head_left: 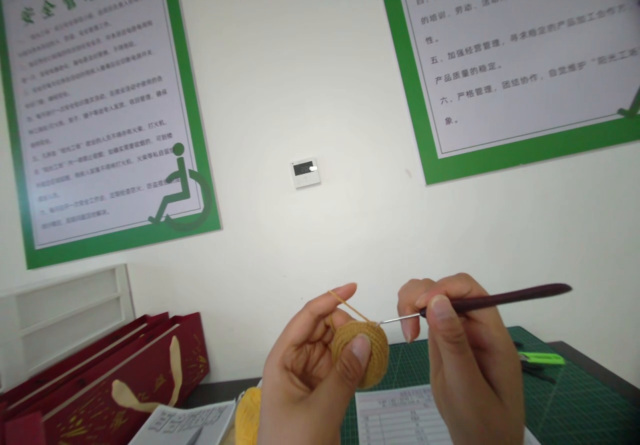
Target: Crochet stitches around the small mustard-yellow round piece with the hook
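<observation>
A round tan crochet piece (379, 360) is pinched between the thumb and fingers of my left hand (313, 365). A strand of tan yarn (354, 308) runs from its upper edge over my raised left index finger. In my right hand (467, 358) is a crochet hook (505, 298) with a dark handle, gripped between thumb and fingers and pointing left. The hook's thin metal shaft reaches the top right edge of the piece, where the tip is too small to make out.
Below my hands lie a green cutting mat (575, 398) and a printed sheet (395, 418). A lime-green cutter (543, 358) rests at the right. To the left are a yellow yarn ball (248, 415), a booklet (187, 425) and dark red gift bags (150, 365), before a wall with posters (213, 198).
</observation>
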`<move>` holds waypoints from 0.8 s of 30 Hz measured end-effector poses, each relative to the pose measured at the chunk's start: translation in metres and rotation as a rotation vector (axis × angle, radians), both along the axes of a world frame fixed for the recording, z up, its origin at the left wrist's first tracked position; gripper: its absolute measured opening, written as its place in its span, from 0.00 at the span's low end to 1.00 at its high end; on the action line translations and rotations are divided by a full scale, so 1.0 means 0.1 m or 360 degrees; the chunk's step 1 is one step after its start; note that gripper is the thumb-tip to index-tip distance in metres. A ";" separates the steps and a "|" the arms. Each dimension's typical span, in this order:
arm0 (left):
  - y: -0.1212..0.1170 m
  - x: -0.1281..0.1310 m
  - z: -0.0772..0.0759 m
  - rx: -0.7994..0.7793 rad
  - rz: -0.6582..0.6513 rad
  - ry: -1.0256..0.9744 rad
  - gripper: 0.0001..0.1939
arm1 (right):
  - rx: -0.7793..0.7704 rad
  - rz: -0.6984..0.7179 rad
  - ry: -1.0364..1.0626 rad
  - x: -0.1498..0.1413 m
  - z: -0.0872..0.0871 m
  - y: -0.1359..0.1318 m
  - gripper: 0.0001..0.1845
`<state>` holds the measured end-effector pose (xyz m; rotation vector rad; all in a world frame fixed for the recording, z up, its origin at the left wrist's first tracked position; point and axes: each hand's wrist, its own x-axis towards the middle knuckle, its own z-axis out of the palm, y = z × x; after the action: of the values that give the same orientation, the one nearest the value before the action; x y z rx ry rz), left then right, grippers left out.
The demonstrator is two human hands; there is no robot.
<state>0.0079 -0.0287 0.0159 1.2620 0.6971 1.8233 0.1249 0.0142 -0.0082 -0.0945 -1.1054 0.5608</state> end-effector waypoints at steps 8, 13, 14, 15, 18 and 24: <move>0.00 0.00 -0.01 -0.0013 -0.0003 -0.0015 0.19 | -0.0005 -0.0027 -0.0046 0.03 0.00 -0.01 0.10; -0.01 0.02 0.02 0.0008 -0.0080 0.0011 0.19 | -0.0109 0.0022 -0.0087 0.05 0.00 -0.02 0.13; -0.01 0.03 0.03 0.0020 -0.0103 0.0017 0.20 | -0.0130 0.0038 -0.0101 0.05 0.00 -0.02 0.13; -0.01 0.03 0.04 0.0035 -0.0119 0.0023 0.20 | -0.0146 0.0059 -0.0115 0.05 0.00 -0.02 0.13; -0.02 0.04 0.04 0.0079 -0.0129 0.0050 0.18 | -0.0163 0.0141 -0.0134 0.05 0.02 0.00 0.14; -0.02 0.02 0.04 0.0074 -0.0148 0.0079 0.17 | -0.0182 0.0204 -0.0112 0.04 0.02 0.00 0.14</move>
<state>0.0099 -0.0308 0.0198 1.3520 0.6159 1.7464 0.1290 0.0137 -0.0065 -0.1442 -1.1530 0.7403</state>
